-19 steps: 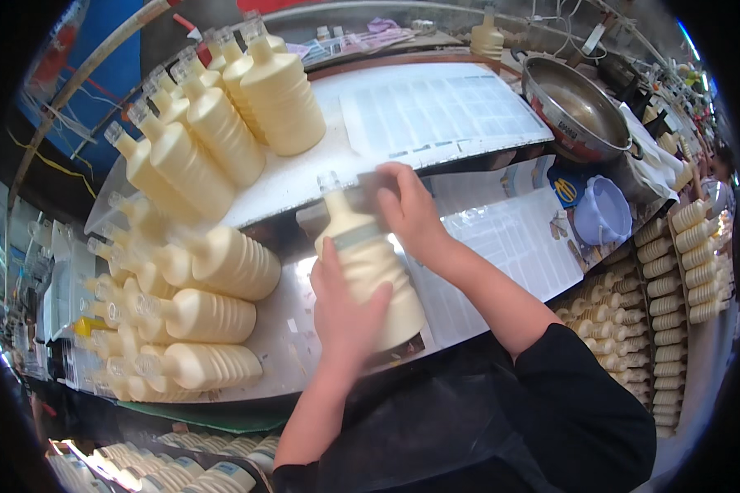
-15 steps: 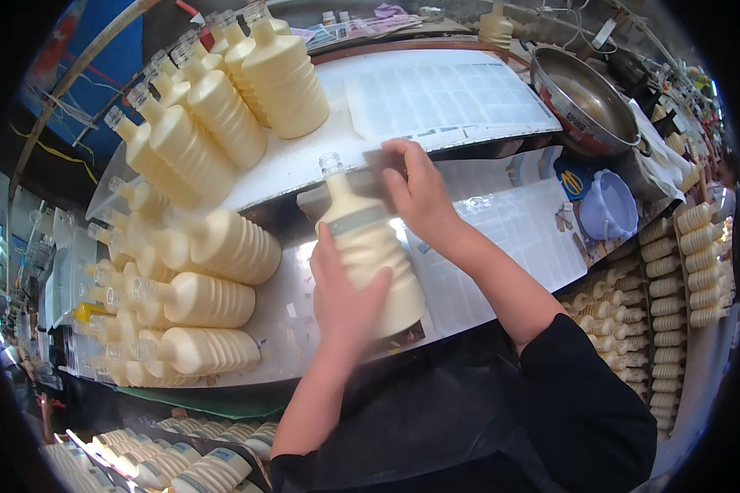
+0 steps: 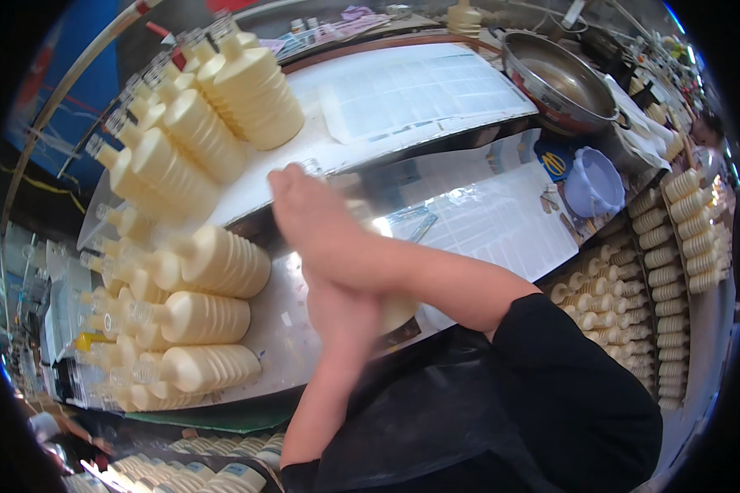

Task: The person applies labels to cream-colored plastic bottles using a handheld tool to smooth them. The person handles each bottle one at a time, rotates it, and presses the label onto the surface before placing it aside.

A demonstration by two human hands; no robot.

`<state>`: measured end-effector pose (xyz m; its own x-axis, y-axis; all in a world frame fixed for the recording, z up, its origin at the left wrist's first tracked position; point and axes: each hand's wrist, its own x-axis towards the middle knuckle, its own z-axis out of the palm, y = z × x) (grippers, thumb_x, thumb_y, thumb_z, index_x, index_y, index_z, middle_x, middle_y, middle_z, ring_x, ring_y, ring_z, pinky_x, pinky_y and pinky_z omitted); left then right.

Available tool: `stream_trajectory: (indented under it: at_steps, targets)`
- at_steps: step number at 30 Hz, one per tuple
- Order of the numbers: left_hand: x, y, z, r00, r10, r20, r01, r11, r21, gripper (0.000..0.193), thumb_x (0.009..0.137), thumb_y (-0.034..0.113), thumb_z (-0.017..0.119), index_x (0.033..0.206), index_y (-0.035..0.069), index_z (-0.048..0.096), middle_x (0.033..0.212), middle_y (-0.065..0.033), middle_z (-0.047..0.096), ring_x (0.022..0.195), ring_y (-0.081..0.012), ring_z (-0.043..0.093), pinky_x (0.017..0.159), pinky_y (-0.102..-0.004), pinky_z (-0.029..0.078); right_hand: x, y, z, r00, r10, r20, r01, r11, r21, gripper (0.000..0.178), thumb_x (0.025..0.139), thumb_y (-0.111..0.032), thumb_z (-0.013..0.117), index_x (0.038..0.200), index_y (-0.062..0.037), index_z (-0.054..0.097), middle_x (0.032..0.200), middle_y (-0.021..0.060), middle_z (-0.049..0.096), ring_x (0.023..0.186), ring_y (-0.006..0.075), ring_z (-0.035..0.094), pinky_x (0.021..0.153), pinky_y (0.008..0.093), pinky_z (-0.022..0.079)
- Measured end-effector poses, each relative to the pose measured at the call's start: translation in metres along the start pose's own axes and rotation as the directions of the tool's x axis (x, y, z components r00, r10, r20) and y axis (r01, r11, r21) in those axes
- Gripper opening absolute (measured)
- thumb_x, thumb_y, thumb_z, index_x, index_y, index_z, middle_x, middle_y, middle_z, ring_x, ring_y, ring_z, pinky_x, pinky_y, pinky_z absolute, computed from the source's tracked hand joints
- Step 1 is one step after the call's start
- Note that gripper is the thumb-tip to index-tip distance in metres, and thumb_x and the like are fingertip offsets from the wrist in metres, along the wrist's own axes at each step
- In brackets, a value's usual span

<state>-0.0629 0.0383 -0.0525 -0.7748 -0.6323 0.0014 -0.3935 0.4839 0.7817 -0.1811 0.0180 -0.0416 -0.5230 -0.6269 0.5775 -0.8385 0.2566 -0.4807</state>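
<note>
Broadly, a white worktop (image 3: 263,178) spans the scene, with cream bottles (image 3: 259,94) standing at its left. A wide metal pan (image 3: 559,78) sits at far right. Centrally, one more cream bottle (image 3: 400,313) is mostly hidden beneath crossed hands. Uppermost, the right hand (image 3: 314,220) has its fingers close together near a clear neck; their grip cannot be told. The left hand (image 3: 341,316) is blurred, its fingers covered, their hold unclear.

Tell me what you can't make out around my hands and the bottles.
In the head view:
Held bottle: mostly hidden behind both hands.
Left hand: blurred, its grip covered by the right hand.
Right hand: blurred; anything underneath is hidden.
Lower-left bottles: cut off by the lower edge.
</note>
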Motion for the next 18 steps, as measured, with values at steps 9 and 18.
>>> stream_trajectory:
  at_steps: [9,18]
  targets:
    - [-0.002,-0.011,0.003,0.991,0.082,-0.108,-0.086,0.995,-0.041,0.096,0.084,0.04,0.076,0.16,0.007,0.028,0.155,-0.022,0.042,0.139,-0.0419,0.047,0.112,-0.0465,0.041,-0.008,0.022,-0.035,0.999,0.029,0.023,-0.031,0.996,0.09,0.031,0.086,-0.002,0.062,0.115,0.0023,0.052,0.106,0.0231,0.057,0.09,0.0402,0.065,0.08,0.0438,0.057]
    - [-0.002,-0.02,0.0,0.995,0.06,-0.08,-0.07,0.989,-0.134,0.104,0.081,0.026,0.073,0.166,0.007,0.016,0.155,-0.0279,0.036,0.14,-0.0427,0.042,0.117,-0.0467,0.035,-0.041,0.085,-0.032,0.96,0.246,-0.135,-0.17,0.892,0.419,0.033,0.096,-0.008,0.056,0.129,-0.0022,0.052,0.125,0.0227,0.058,0.115,0.042,0.058,0.099,0.0467,0.048]
